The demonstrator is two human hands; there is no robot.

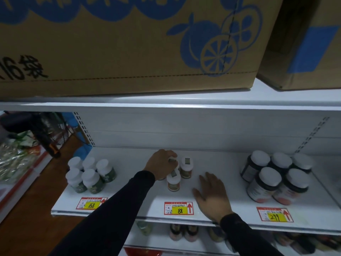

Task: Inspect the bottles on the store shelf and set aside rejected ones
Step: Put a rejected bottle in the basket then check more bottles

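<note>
Right hand point(212, 194) flat, fingers spread on shelf point(129, 206), left hand point(162, 163) gripping upright bottle's point(174, 161) cap

White-capped bottles on the shelf point(129, 183)

Three brown-labelled bottles point(186, 168) stand upright mid-shelf; green ones point(92, 179) cluster left, dark larger ones point(276, 176) right.

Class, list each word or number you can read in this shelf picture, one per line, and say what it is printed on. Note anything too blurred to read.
"16袋": big cardboard box on the top shelf.
"168": left price tag.
"88": middle price tag.
"299": right price tag.
Small print on the price tags: too small to read.
Bottle labels and cap stickers: too blurred to read.
</note>
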